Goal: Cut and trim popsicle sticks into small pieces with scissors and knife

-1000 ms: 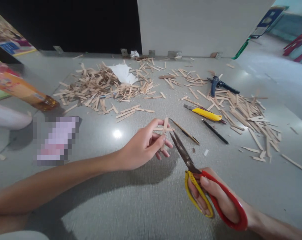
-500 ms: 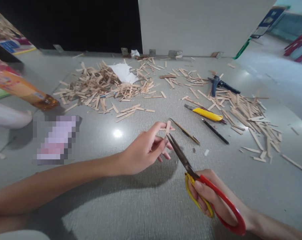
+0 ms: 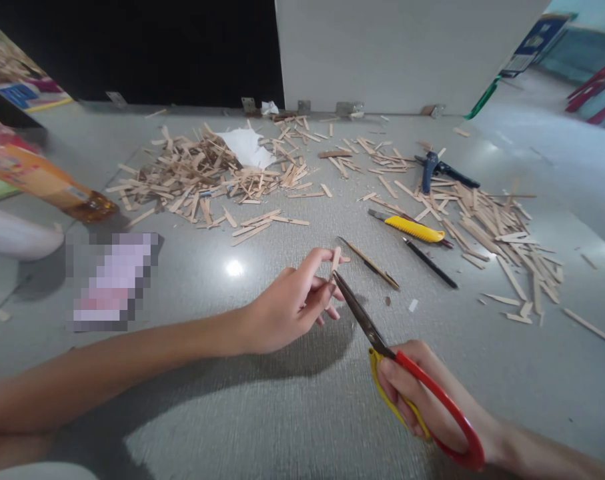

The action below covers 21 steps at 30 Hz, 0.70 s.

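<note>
Between its thumb and fingers, my left hand (image 3: 287,303) pinches a short wooden stick (image 3: 335,259) that stands nearly upright. My right hand (image 3: 417,387) grips scissors (image 3: 367,327) with one red handle and one yellow-wrapped handle. The scissor tips meet the stick's lower part, close to my left thumb; whether they bite into it is too small to tell. Just beyond my fingers lies a thin, pointed tool (image 3: 369,263) with a wooden-coloured shaft. A yellow utility knife (image 3: 415,228) and a black pen-like tool (image 3: 431,263) rest farther right.
A large heap of wooden stick pieces (image 3: 182,170) with white paper (image 3: 247,147) lies at the back left. More sticks (image 3: 487,230) and a dark blue plier-like tool (image 3: 435,170) are at the right. An orange bottle (image 3: 47,177) and a blurred-out flat object (image 3: 117,280) sit left.
The scissor handles have drawn slightly closer together as my right hand tightens. The stick and my left hand stay almost where they were.
</note>
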Motion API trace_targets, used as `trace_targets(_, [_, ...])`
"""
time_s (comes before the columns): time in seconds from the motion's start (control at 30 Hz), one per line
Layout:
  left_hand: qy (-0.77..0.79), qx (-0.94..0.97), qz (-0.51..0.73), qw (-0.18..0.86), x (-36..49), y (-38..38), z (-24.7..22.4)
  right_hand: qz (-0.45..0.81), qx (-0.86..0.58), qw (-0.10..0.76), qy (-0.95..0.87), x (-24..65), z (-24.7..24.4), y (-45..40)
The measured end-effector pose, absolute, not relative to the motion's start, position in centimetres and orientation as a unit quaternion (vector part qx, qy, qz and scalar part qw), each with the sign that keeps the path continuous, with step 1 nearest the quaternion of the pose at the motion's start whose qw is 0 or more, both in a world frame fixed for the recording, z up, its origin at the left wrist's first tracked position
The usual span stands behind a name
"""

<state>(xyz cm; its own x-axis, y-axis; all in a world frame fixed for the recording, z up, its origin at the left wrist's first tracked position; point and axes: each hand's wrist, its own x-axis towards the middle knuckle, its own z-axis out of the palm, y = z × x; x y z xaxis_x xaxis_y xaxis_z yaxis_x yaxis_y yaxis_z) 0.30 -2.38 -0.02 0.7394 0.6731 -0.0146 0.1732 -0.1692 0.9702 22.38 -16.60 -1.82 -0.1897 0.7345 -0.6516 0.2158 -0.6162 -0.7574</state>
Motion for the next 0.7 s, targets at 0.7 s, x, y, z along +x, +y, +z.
trace_targets(0.7, [0.309,0.702,0.218,0.604,0.5,-2.0,-1.1,0.681,-0.587,0.201,-0.389,21.6,-0.5,-15.4])
